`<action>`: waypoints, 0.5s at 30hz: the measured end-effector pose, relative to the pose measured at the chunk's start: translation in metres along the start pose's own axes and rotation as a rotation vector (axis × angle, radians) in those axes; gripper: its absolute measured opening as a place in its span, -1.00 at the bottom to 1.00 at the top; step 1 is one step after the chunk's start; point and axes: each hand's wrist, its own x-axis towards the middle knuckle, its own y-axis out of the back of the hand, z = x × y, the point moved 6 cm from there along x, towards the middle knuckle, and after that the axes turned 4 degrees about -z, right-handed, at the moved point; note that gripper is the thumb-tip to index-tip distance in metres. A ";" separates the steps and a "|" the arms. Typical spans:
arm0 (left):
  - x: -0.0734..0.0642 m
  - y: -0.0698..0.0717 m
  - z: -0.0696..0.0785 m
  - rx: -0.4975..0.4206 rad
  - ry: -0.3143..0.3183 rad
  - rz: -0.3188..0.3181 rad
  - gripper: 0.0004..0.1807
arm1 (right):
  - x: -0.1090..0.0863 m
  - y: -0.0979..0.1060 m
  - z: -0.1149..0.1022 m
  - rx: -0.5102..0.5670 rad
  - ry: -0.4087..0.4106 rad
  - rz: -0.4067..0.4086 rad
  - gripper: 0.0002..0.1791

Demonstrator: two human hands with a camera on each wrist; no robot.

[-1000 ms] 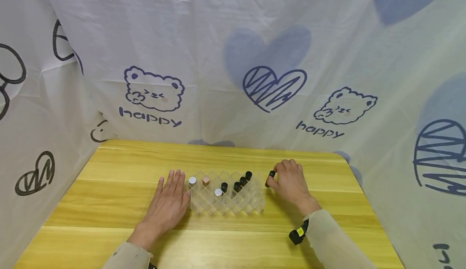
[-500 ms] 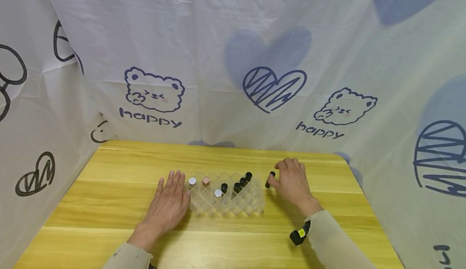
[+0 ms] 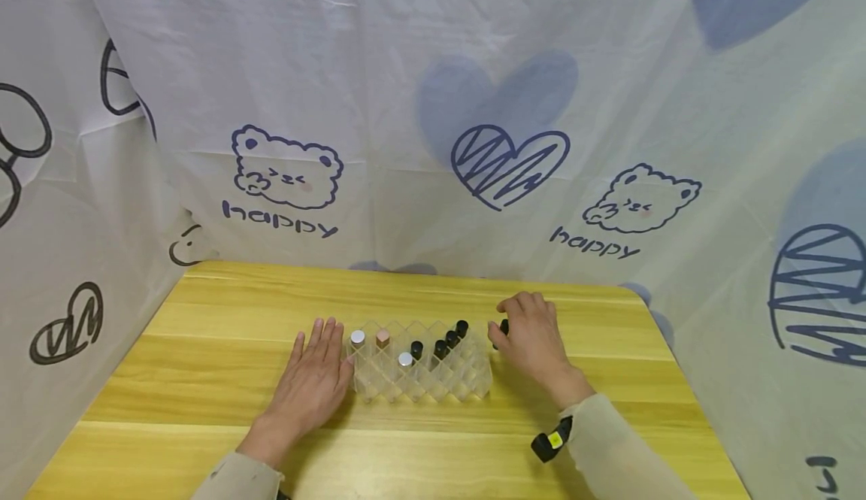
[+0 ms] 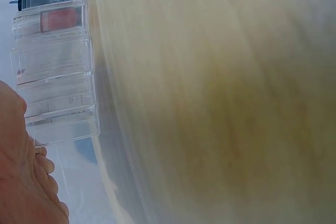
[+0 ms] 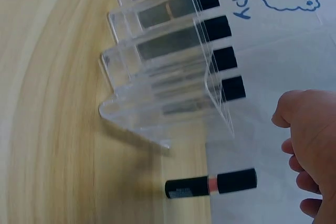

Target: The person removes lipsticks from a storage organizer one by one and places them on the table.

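Note:
My left hand [image 3: 311, 376] lies flat, fingers straight, its thumb side against the left end of a clear lipstick organizer [image 3: 440, 389]. Beyond the organizer's right end, a black lipstick tube [image 5: 186, 187] with a pink band stands upright on the table. My right hand [image 3: 534, 342] is beside that tube and partly hides it in the head view. In the right wrist view, a gap separates the loosely bent fingers [image 5: 310, 182] from the tube. Several black-capped tubes [image 3: 441, 348], silver-topped tubes [image 3: 357, 337] and one pinkish-capped tube [image 3: 383, 338] stand in the organizer's slots.
The wood-grain table [image 3: 406, 447] runs to a pale printed curtain [image 3: 399, 207] hanging behind it and along both sides. A black device with a yellow label [image 3: 555, 440] is strapped at my right wrist.
A second ago my right fingers were at the lipstick tube's cap; they have parted from it, and the hand has shifted slightly left. The tube stays standing. My left hand has not moved.

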 end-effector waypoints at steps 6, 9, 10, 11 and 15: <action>-0.001 -0.001 0.000 -0.014 0.002 -0.006 -0.30 | 0.002 -0.002 -0.011 -0.014 0.049 -0.006 -0.69; -0.001 -0.001 0.000 -0.017 0.002 -0.004 -0.30 | 0.004 -0.003 -0.015 -0.018 0.067 -0.013 -0.70; -0.001 0.000 0.000 -0.018 0.002 -0.003 -0.30 | 0.004 -0.003 -0.016 -0.020 0.071 -0.017 -0.70; -0.001 0.000 0.000 -0.019 0.001 -0.003 -0.30 | 0.004 -0.003 -0.017 -0.021 0.075 -0.019 -0.70; -0.001 0.000 0.000 -0.020 0.002 0.000 -0.30 | 0.007 -0.006 -0.020 -0.027 0.092 -0.034 -0.71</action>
